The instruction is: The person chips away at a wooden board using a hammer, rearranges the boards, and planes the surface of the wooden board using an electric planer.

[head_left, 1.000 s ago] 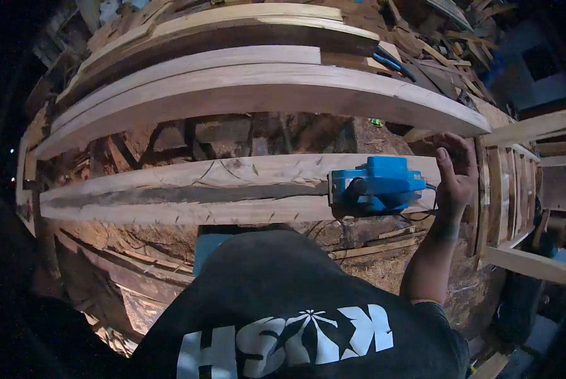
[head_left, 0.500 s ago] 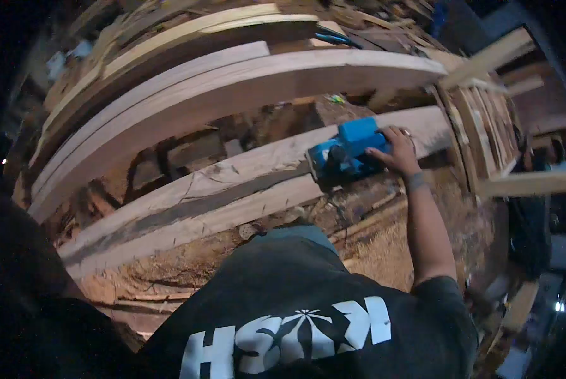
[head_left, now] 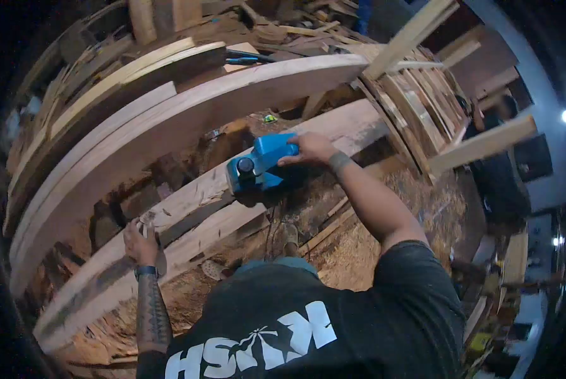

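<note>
My right hand (head_left: 311,150) is wrapped round the rear handle of a blue electric planer (head_left: 267,151) with a round black front knob. The planer rests on a long pale wooden beam (head_left: 194,199) with a dark grey streak along it. Further left on the same beam lies my left hand (head_left: 141,243), fingers apart and touching the wood, with a dark band on the wrist. The planer's underside is hidden.
Behind the beam runs a long curved plank (head_left: 232,88), with further boards (head_left: 125,82) beyond it. A slatted wooden frame (head_left: 415,107) stands at the right end. Shavings (head_left: 384,252) cover the ground. Another person (head_left: 501,164) is at the far right.
My right hand and the planer have moved left along the beam. My left hand has come into view and now lies on the wood. The camera view has also shifted.
</note>
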A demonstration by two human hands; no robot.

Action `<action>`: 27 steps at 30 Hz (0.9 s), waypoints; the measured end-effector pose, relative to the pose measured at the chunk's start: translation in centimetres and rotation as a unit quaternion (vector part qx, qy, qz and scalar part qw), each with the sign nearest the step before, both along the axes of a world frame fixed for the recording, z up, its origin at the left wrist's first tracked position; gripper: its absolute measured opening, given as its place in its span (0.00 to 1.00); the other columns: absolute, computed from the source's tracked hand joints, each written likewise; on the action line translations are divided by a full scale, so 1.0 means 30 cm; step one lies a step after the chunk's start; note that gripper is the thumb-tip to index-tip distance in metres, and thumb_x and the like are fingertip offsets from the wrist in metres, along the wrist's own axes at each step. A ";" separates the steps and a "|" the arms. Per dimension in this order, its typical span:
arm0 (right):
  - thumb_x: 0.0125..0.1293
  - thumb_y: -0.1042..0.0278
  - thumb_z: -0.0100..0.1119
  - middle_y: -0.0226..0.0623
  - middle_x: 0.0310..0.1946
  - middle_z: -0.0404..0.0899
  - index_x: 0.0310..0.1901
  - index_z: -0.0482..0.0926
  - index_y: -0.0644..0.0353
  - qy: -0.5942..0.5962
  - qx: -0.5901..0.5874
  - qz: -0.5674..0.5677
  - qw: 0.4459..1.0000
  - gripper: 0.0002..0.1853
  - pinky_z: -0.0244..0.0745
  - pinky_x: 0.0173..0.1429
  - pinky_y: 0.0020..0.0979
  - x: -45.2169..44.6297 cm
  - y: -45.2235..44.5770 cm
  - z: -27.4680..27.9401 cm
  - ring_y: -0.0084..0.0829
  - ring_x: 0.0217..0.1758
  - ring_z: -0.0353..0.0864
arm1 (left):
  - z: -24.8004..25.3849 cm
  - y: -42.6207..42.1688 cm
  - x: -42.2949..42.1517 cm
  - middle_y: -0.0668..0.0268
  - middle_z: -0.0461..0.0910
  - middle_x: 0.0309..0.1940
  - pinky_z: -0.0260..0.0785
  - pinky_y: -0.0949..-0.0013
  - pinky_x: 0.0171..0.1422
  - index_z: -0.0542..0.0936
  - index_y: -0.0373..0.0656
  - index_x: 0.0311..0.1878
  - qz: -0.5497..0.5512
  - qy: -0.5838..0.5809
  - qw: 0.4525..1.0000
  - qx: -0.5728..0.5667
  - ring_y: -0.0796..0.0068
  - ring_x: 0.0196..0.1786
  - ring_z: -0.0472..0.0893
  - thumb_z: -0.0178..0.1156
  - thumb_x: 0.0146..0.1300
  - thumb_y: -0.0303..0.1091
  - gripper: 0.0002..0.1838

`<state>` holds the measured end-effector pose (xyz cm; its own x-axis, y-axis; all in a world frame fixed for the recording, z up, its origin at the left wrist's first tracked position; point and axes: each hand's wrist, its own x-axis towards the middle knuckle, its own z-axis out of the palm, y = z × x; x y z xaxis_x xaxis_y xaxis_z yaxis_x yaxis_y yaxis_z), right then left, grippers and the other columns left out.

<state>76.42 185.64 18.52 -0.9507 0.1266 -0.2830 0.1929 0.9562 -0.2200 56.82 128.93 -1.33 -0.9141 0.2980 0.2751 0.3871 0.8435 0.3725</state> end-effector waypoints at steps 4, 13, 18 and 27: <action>0.64 0.25 0.67 0.54 0.46 0.88 0.55 0.83 0.65 0.015 -0.220 -0.069 0.973 0.42 0.80 0.57 0.47 0.117 -0.039 -0.092 0.49 0.51 0.88 | 0.135 0.161 0.129 0.54 0.62 0.82 0.44 0.32 0.83 0.72 0.54 0.76 0.192 -0.083 0.967 -0.142 0.49 0.84 0.59 0.55 0.75 0.66 0.36; 0.82 0.48 0.57 0.36 0.39 0.84 0.54 0.81 0.64 0.114 -0.476 -0.252 0.835 0.22 0.77 0.53 0.37 0.469 -0.068 -0.133 0.29 0.44 0.80 | 0.009 0.098 0.067 0.59 0.62 0.82 0.46 0.33 0.83 0.71 0.58 0.78 0.204 -0.064 0.958 -0.190 0.56 0.83 0.62 0.58 0.72 0.66 0.38; 0.83 0.47 0.54 0.41 0.41 0.84 0.56 0.80 0.66 0.137 -0.383 -0.308 0.860 0.24 0.76 0.55 0.40 0.618 -0.019 -0.123 0.36 0.47 0.81 | 0.119 0.147 0.091 0.60 0.65 0.80 0.48 0.35 0.82 0.71 0.58 0.78 0.186 -0.103 0.963 -0.167 0.57 0.82 0.63 0.59 0.71 0.65 0.37; 0.84 0.47 0.52 0.43 0.34 0.81 0.46 0.78 0.64 0.278 -0.279 -0.181 0.901 0.23 0.76 0.44 0.42 0.448 0.290 -0.252 0.39 0.35 0.80 | -0.213 0.122 -0.020 0.59 0.64 0.81 0.44 0.27 0.81 0.71 0.64 0.77 0.075 -0.015 0.994 -0.077 0.47 0.84 0.57 0.60 0.71 0.66 0.35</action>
<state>89.87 194.33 10.96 -0.8905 0.4418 0.1087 0.1811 0.5633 -0.8062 56.21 132.61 -7.73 -0.9586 0.1944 0.2082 0.2433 0.9388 0.2438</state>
